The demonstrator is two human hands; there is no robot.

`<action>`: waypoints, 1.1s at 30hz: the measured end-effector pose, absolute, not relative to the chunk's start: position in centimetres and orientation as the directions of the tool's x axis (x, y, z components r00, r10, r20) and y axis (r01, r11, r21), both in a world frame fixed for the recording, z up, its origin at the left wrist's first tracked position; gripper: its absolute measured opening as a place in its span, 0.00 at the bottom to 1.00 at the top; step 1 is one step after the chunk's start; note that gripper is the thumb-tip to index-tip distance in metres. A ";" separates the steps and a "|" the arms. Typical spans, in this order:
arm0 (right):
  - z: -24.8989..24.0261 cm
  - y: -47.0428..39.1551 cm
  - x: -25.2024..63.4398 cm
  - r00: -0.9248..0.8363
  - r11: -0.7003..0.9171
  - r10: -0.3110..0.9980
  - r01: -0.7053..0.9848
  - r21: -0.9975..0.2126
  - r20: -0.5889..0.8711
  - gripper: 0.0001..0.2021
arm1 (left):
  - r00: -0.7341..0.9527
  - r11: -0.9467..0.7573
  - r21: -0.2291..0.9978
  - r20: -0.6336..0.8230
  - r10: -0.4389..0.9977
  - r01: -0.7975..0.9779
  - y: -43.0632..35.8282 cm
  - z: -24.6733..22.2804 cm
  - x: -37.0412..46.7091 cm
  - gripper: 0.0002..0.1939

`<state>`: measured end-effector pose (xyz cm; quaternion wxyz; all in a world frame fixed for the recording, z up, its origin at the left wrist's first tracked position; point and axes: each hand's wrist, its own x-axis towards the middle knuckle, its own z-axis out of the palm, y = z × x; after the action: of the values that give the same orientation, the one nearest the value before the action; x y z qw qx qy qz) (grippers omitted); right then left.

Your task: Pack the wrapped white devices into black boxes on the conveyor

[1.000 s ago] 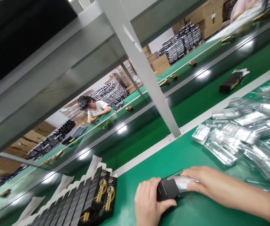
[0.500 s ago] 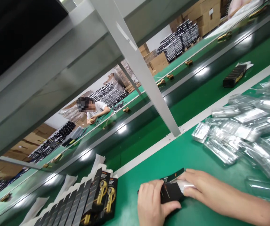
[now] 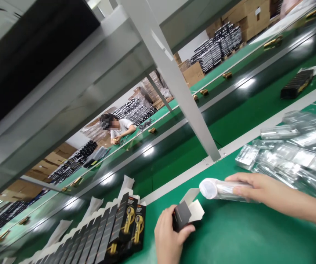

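Observation:
My left hand (image 3: 166,234) is wrapped round a small black carton (image 3: 183,214) just above the green bench. The carton's end flaps stand open, white inside, and face up and to the right. My right hand (image 3: 253,187) grips a long clear plastic package (image 3: 225,190) with a rounded, whitish wrapped end. That rounded end points left, just beyond the carton's flaps and apart from its opening. What lies inside the package is hard to make out. A row of black cartons (image 3: 102,231) printed with a gold handheld fan stands left of my left hand, with open tops.
Clear plastic trays (image 3: 295,156) are heaped at the right of the green bench (image 3: 229,234). A grey post (image 3: 185,95) rises from the bench's back rail. Beyond, a dark conveyor (image 3: 171,126) carries gold parts; a black carton (image 3: 297,84) lies behind the rail. A person (image 3: 123,128) works across.
My right hand has moved right and up with the package, which has come away from the carton. The carton in my left hand has turned, its open flaps showing. The whole view has shifted slightly.

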<state>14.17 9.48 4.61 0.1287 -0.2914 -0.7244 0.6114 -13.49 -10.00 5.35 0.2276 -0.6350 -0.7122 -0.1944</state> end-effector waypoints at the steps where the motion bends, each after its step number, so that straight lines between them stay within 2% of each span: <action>1: 4.7 9.4 14.3 -0.816 -0.017 0.544 0.225 -0.974 -0.198 0.21 | -0.101 0.118 0.007 0.573 0.813 0.993 -9.9 5.3 -13.3 0.33; 4: 4.9 8.6 14.3 -0.862 -0.258 0.447 0.131 -0.957 -0.238 0.22 | -0.146 0.137 0.061 0.590 0.794 0.989 -9.6 5.2 -12.8 0.31; 8: 5.2 7.2 13.5 -0.889 -0.388 0.379 0.099 -0.916 -0.257 0.22 | -0.171 0.094 0.158 0.595 0.785 0.983 -9.3 5.0 -11.9 0.33; 11: 5.3 6.6 12.8 -0.884 -0.349 0.384 0.128 -0.928 -0.266 0.22 | -0.171 0.035 0.229 0.605 0.778 0.973 -9.1 4.8 -10.8 0.36; 13: 5.3 6.6 12.6 -0.879 -0.292 0.388 0.166 -0.942 -0.276 0.22 | -0.156 0.018 0.228 0.605 0.781 0.974 -9.0 4.8 -10.1 0.35; 17: 4.3 7.1 12.7 -0.878 -0.113 0.405 0.228 -0.967 -0.255 0.16 | -0.106 0.002 0.171 0.596 0.796 0.985 -8.8 4.9 -9.1 0.35; 21: 3.0 7.2 12.5 -0.893 0.063 0.409 0.234 -0.970 -0.189 0.11 | 0.007 -0.051 0.065 0.559 0.829 0.997 -8.6 4.7 -8.6 0.36; 33: 2.8 5.8 11.3 -0.903 -0.003 0.415 0.120 -0.993 -0.111 0.12 | 0.102 -0.107 -0.022 0.529 0.842 0.994 -7.9 4.7 -8.4 0.36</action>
<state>11.25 5.81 2.82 0.1081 -0.1918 -0.6978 0.6817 -8.44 -7.93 4.73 0.1916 -0.7173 -0.6401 -0.1978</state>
